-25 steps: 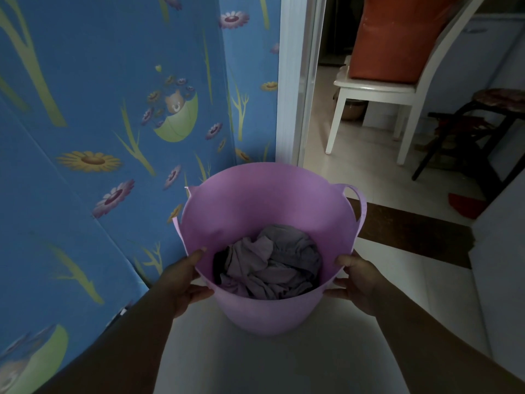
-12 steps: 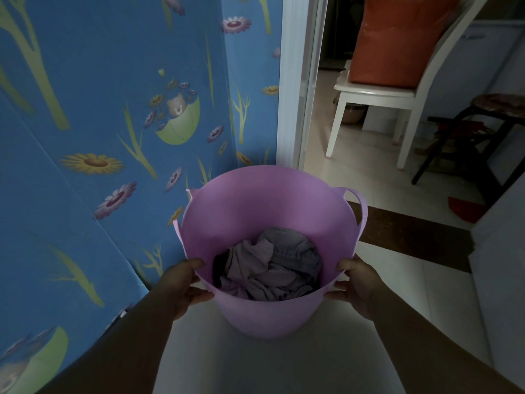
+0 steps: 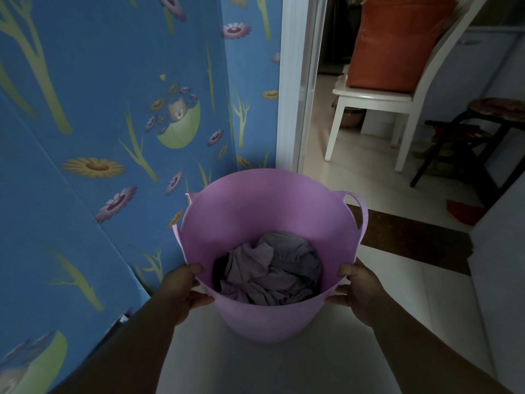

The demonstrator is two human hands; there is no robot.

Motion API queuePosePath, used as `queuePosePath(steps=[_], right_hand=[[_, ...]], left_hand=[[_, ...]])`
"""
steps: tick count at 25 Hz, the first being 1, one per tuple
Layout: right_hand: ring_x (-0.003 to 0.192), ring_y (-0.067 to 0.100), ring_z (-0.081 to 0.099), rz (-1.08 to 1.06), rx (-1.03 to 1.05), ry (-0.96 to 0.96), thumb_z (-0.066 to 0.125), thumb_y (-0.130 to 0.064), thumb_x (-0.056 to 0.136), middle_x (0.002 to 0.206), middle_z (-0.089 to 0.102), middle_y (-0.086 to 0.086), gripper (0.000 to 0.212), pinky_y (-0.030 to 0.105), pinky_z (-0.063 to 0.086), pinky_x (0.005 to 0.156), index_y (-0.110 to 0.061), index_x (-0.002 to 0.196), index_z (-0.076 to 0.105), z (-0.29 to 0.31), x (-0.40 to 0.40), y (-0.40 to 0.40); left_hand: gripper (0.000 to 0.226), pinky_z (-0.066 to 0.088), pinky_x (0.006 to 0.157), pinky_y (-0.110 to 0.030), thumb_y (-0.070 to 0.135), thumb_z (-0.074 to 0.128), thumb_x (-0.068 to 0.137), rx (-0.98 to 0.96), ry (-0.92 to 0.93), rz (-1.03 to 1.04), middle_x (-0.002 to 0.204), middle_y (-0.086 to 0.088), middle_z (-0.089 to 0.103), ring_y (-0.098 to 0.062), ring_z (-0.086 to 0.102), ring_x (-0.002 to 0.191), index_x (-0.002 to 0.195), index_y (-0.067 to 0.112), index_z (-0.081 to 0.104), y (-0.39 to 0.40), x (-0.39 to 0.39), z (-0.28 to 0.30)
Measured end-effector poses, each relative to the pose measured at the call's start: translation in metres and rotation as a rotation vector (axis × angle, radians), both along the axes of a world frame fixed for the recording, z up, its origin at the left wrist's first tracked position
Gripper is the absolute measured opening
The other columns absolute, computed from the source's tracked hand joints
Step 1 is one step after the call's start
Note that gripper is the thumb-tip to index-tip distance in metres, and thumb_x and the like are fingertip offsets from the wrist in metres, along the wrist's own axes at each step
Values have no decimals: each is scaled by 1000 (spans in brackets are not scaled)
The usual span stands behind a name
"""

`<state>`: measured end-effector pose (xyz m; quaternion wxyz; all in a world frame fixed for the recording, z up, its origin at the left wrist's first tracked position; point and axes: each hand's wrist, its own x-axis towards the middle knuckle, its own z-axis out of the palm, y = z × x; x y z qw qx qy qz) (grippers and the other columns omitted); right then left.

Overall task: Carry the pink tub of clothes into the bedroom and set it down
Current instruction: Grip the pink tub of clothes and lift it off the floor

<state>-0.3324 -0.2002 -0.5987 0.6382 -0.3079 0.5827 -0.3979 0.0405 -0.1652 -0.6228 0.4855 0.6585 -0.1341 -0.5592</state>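
While my left hand (image 3: 181, 291) pinches the near rim of the pink tub (image 3: 255, 211) at about 8 o'clock, its thumb lies on top of the rim and its other fingers curl under it. My right hand (image 3: 359, 291) does the same at about 4 o'clock, thumb on top, fingers clamped under the edge. Both hands are closed tight on the tub.

I see the tub held between my two arms, low and in the middle of my view, above the pale floor (image 3: 284, 365). Down inside it sits a crumpled heap of grey clothes (image 3: 272, 271). One loop handle sticks out at 2 o'clock.

Off at 9 o'clock, just beside the tub, is a blue wall (image 3: 99, 81) with flowers and a little bear painted on it. At 12 o'clock stands a white door frame (image 3: 295, 81). Past it, at 1 o'clock, I see a white chair (image 3: 375, 98) with an orange cushion (image 3: 397, 44) on its seat. At 2 o'clock is a dark stool (image 3: 483, 120).
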Motion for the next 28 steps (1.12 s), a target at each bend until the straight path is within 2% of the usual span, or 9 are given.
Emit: queuePosePath(steps=[4, 11, 14, 21, 25, 28], right_hand=[[106, 49, 67, -13, -17, 0, 45, -3, 97, 126, 65, 19, 55, 54, 64, 71, -20, 148, 52, -3, 0, 4], [108, 48, 67, -35, -22, 3, 46, -2, 95, 127, 67, 20, 54, 46, 63, 63, -20, 146, 54, -4, 1, 13], [107, 48, 67, -52, -26, 4, 48, 0, 93, 126, 69, 20, 57, 47, 63, 63, -21, 146, 54, -3, 2, 20], [102, 47, 70, -86, -41, -4, 56, -6, 74, 120, 72, 18, 72, 50, 63, 65, -25, 143, 57, 0, 4, 32], [104, 48, 69, -80, -52, 1, 50, 3, 84, 122, 71, 18, 66, 51, 64, 66, -24, 144, 56, 1, 3, 36], [105, 49, 69, -71, -55, 17, 49, 3, 87, 124, 70, 18, 65, 53, 64, 68, -23, 146, 55, 4, 1, 35]], left_hand=[[20, 63, 55, -40, 7, 59, 88, -12, -13, 21, 96, -17, 67, -35, 68, 83, 105, 10, 69, 4, -1, 0], [26, 63, 57, -41, 5, 57, 86, -30, -23, 3, 108, -22, 68, -41, 70, 92, 108, 9, 68, 13, -3, 3], [29, 64, 59, -42, 5, 55, 84, -35, -32, -13, 116, -26, 70, -45, 72, 97, 110, 8, 69, 17, -5, 4], [35, 63, 57, -41, 5, 51, 83, -33, -60, -6, 117, -27, 72, -44, 73, 86, 112, 10, 69, 23, -9, 4], [41, 64, 64, -45, 6, 51, 81, -17, -77, -18, 121, -28, 71, -46, 74, 88, 119, 9, 67, 26, -8, 2], [44, 65, 67, -47, 7, 51, 82, -9, -85, -40, 125, -28, 70, -48, 74, 96, 123, 8, 66, 27, -9, 5]])
